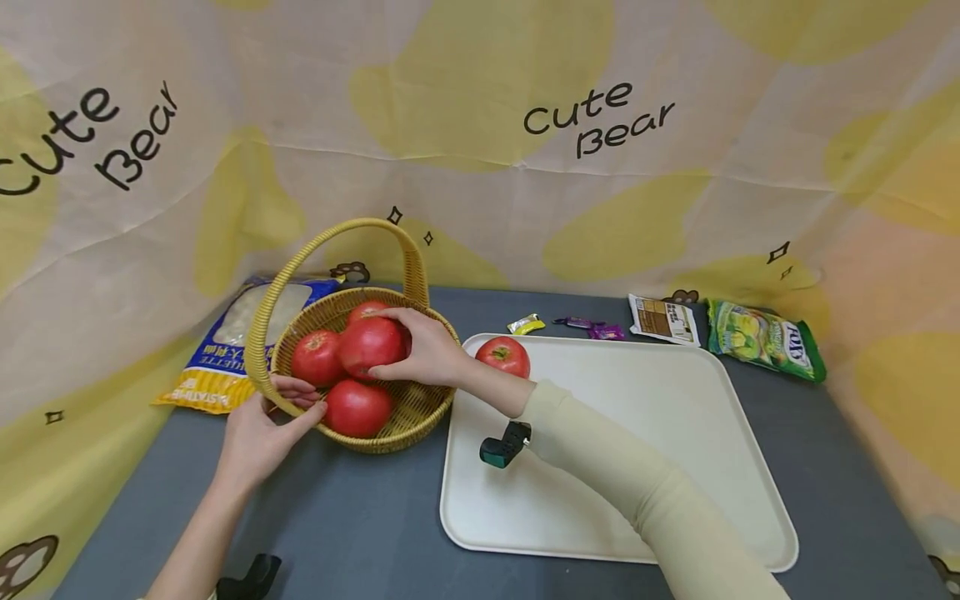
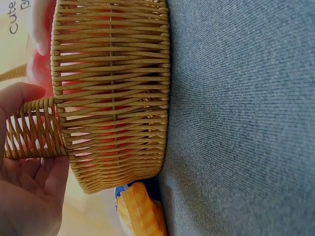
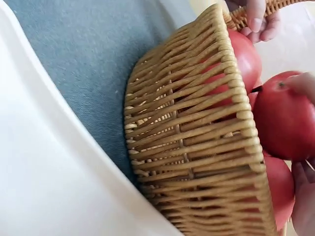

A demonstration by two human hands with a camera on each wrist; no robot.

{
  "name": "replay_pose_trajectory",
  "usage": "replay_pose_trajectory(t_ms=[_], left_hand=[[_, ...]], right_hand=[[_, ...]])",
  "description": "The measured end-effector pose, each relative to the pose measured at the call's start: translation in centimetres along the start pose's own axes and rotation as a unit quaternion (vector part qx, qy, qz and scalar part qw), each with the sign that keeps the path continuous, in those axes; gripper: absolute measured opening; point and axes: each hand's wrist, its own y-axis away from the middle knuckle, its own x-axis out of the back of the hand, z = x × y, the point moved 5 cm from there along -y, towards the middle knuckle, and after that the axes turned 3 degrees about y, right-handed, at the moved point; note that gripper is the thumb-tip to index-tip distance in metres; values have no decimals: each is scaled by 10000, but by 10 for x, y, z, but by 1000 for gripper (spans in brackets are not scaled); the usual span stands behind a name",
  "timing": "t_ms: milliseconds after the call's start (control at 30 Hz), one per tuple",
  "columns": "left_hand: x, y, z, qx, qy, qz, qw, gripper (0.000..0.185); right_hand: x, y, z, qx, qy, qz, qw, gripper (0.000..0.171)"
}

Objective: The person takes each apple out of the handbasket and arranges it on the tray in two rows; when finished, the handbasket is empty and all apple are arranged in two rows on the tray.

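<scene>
A wicker basket (image 1: 386, 440) with a tall arched handle (image 1: 258, 333) stands left of centre, holding several red apples. My left hand (image 1: 258, 433) grips the handle near its base on the left side, thumb and fingers around it, as the left wrist view also shows. Over the basket, my right hand (image 1: 420, 348) grips one apple (image 1: 371, 346) between thumb and fingers, above the others. Around it lie a left apple (image 1: 317, 358), a front apple (image 1: 358, 408) and a partly covered back apple (image 1: 366, 311). Another apple (image 1: 504, 357) sits on the white tray (image 1: 615, 467).
Behind the basket leans a blue and yellow bag (image 1: 225, 350). Along the back lie a yellow sachet (image 1: 527, 324), purple wrapped sweets (image 1: 600, 330), a brown and white packet (image 1: 664, 320) and a green snack bag (image 1: 765, 340). A printed cloth (image 1: 480, 208) hangs behind the grey table.
</scene>
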Motion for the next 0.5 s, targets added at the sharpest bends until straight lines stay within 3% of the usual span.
replay_pose_trajectory(t_ms=[67,167,267,500], left_hand=[[0,0,0,-22,5,15,10000,30],[-1,0,0,-59,21,26,10000,29],[-2,1,0,-72,34,45,10000,29],[1,2,1,-4,35,54,10000,31]], right_hand=[[4,6,4,-234,-630,171,9976,73],[13,19,10,-627,-1535,336,9856,72],[25,35,15,-846,-2058,401,9741,70],[66,74,36,-1165,-2083,837,9675,69]])
